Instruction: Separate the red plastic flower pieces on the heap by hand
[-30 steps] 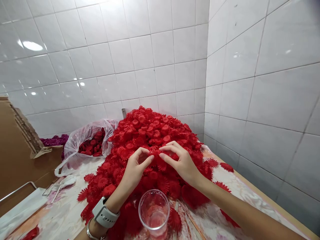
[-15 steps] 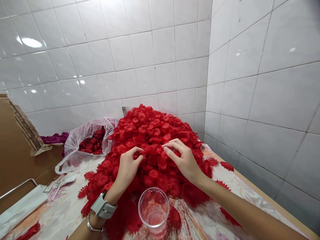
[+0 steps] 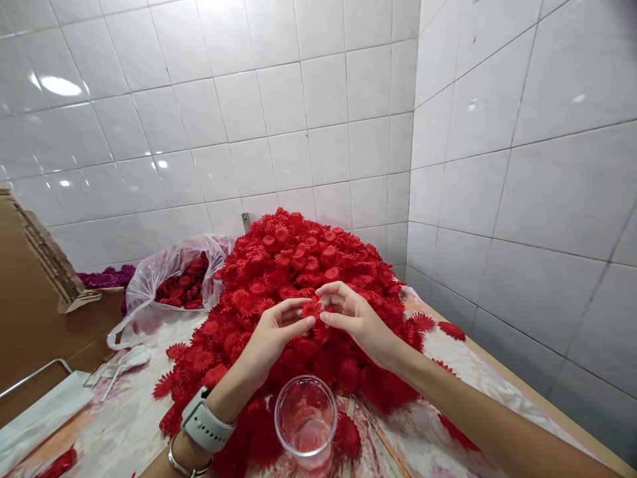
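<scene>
A big heap of red plastic flower pieces (image 3: 293, 265) fills the table's far corner against the white tiled walls. Just above its near slope, my left hand (image 3: 271, 335) and my right hand (image 3: 355, 320) meet fingertip to fingertip. Both pinch one small red flower piece (image 3: 313, 309) between them. A grey watch and a bangle sit on my left wrist. A clear plastic cup (image 3: 306, 421) with a red-tinted bottom stands upright right below my hands.
A clear plastic bag (image 3: 166, 282) with more red pieces lies left of the heap, purple pieces (image 3: 102, 277) behind it. A brown cardboard box (image 3: 37, 292) stands at far left. Loose red pieces dot the patterned tablecloth (image 3: 478, 385); tiled walls close off the back and right.
My hands were apart on the heap half a second ago, each picking at pieces. They have come together and lifted slightly, now holding one flower piece between their fingertips.
</scene>
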Demonstrator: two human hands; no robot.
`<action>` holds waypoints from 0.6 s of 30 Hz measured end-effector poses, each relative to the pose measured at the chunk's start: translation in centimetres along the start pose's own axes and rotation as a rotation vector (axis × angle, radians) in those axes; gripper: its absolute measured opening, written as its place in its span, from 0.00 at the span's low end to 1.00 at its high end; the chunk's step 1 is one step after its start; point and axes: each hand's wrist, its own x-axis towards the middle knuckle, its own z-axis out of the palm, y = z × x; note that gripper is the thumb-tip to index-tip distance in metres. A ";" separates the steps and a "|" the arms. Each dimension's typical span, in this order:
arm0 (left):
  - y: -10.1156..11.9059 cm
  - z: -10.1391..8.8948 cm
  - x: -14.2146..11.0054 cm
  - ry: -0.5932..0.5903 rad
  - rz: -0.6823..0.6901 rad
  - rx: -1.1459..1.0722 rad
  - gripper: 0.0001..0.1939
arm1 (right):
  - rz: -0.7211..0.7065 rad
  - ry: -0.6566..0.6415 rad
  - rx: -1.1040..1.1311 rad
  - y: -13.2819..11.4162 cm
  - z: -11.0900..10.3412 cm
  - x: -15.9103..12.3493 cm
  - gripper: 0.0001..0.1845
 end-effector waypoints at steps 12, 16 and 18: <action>0.5 0.1 -0.5 0.070 0.033 -0.044 0.23 | -0.094 0.060 -0.184 0.6 0.2 -0.1 0.12; 0.6 0.2 -0.4 0.113 0.008 -0.054 0.26 | -0.109 0.098 -0.231 0.5 0.3 -0.2 0.12; 0.6 0.3 -0.4 0.167 0.010 -0.046 0.27 | -0.152 0.151 -0.320 0.2 0.5 -0.5 0.11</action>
